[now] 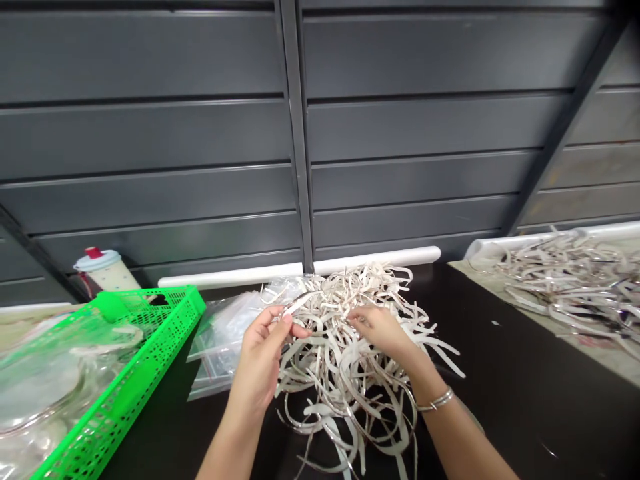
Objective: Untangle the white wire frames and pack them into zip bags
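Head camera view: a slim, pale curved strip [303, 304] sits at the centre of the frame, just above the upper left of a tangled pile of similar strips [345, 360]. The left hand [265, 343] pinches its near end between thumb and forefinger, the other fingers loosely curled. It looks light, thin and springy, probably smooth on its glossy side and easy to kink; a soft pinch near one end, or along the flat, should serve better than a hard squeeze. Strips in the pile interlock, so each likely needs easing free.

Right of centre, the right hand [380, 328] has its fingertips drawn together at the pile; whether they grip a strip, I cannot tell. A silvery bracelet [437, 401] rings that wrist.

Clear plastic bags [220, 337] lie left of the pile on the black tabletop [475, 353]. At lower left stands a green perforated crate [127, 380] holding bagged pieces, a lidded cup [115, 272] behind it. Another heap of strips [580, 287] fills the right edge, and a grey panelled wall [200, 137] spans the top.
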### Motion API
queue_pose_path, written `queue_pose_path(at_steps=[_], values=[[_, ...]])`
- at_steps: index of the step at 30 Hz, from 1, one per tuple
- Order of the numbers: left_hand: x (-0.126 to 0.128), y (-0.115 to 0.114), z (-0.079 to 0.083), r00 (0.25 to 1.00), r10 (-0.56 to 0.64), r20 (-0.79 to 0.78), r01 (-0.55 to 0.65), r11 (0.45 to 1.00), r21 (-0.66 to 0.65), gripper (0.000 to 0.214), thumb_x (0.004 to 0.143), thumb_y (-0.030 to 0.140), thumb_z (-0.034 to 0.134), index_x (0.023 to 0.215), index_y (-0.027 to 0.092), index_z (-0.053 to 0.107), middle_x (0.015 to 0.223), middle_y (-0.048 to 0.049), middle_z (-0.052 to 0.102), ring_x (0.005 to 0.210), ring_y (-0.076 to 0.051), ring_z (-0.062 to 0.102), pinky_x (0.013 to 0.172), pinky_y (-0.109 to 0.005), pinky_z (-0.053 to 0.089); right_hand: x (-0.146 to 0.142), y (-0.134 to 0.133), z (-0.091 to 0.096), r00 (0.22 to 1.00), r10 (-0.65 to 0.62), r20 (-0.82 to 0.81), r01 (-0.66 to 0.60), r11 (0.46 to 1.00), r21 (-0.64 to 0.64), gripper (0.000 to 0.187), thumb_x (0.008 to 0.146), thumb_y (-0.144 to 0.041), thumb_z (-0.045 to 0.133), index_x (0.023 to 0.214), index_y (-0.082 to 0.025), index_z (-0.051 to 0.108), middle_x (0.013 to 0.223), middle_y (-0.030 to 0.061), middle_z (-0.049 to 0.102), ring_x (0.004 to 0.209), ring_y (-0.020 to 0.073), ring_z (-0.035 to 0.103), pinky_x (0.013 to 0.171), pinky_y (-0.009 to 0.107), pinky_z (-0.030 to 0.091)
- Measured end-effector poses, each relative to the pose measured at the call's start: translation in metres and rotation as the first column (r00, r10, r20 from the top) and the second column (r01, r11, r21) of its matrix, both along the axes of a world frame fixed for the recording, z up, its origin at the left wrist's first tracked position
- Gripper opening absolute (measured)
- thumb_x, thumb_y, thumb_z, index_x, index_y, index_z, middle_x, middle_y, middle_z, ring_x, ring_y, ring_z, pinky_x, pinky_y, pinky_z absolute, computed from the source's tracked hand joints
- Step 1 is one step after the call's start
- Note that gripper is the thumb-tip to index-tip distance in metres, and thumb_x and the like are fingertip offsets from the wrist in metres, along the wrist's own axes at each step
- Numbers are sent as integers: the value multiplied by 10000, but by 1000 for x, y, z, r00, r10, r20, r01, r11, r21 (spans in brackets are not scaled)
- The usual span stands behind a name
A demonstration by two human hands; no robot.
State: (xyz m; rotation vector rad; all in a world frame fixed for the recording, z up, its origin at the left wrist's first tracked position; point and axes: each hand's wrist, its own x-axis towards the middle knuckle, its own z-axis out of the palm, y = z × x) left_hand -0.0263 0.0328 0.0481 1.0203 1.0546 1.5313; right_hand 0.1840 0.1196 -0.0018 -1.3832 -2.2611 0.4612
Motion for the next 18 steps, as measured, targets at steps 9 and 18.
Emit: queue_pose_path(at_steps=[9,18], values=[[2,-1,5,988,-42,152,39,999,24,177,705,297,702,827,195,625,601,23,661,668,-133,637,794,-278,486,-1,9,-27,980,41,196,-24,996,-86,166,735,-38,550,772,-154,663,1023,106,639,1019,241,530,903,340,375],[1,1,3,978,-6,207,13,999,-33,201,693,267,709,840,151,638,676,-20,705,765,-148,662,785,-238,479,14,14,-9,890,-27,-454,-16,996,-91,288,876,-401,428,681,-192,466,639,-8,479,621,150,473,618,273,405]])
